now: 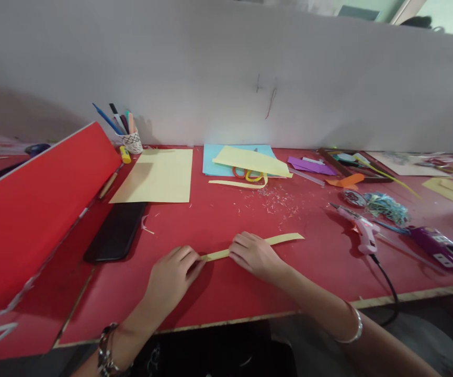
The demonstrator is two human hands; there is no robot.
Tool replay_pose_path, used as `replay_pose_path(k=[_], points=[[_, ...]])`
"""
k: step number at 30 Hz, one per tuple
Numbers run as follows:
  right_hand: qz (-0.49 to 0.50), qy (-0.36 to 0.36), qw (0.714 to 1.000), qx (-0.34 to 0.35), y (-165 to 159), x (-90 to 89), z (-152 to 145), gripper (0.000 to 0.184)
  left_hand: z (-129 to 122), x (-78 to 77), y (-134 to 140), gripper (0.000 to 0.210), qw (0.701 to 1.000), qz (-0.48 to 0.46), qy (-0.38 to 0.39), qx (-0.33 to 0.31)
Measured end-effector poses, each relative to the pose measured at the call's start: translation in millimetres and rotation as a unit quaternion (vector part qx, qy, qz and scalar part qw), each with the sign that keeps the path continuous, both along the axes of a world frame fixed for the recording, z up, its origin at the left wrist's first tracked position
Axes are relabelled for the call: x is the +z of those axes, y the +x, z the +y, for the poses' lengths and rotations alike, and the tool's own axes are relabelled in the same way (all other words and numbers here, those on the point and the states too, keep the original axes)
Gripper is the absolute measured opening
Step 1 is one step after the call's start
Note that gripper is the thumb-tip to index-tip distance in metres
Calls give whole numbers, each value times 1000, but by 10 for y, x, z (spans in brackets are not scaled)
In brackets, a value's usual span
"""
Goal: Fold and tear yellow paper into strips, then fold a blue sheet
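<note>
A narrow strip of pale yellow paper (285, 238) lies across the red tabletop in front of me. My left hand (177, 272) pinches its left end between thumb and fingers. Further along, my right hand (256, 255) is closed over the middle of the strip, its fingers pressed together against the paper. The strip's right end sticks out free past my right hand. A short stretch of it shows between both hands. What the right fingertips do underneath is partly hidden.
A black phone (115, 232) and a yellow sheet (159, 175) lie to the left, near a red board (42, 209). Scissors (253, 177) sit partly under folded yellow paper (250, 159). On the right are a pink glue gun (358, 228), yarn (386, 207) and a purple power strip (440, 246).
</note>
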State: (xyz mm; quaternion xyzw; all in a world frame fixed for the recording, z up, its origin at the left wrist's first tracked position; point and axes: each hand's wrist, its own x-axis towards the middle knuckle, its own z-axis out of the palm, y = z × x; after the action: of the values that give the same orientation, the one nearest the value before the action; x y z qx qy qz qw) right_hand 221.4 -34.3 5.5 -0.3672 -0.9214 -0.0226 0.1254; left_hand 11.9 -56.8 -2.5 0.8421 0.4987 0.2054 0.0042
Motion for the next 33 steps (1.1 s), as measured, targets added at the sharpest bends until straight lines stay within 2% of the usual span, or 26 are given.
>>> replay_pose_path(k=[16,22,29,33], points=[[14,-31,999,1,0,24,11,30,-9,19,12,35,1000,15,-16,14],[19,-55,998,-20,-20,30,19,27,0,22,30,33,998,16,-32,43],[-13,-55,998,-37,-56,55,31,26,5,44,49,27,995,26,-70,61],[-57,-46,997,-23,-72,68,59,24,15,47,52,21,992,29,-102,68]])
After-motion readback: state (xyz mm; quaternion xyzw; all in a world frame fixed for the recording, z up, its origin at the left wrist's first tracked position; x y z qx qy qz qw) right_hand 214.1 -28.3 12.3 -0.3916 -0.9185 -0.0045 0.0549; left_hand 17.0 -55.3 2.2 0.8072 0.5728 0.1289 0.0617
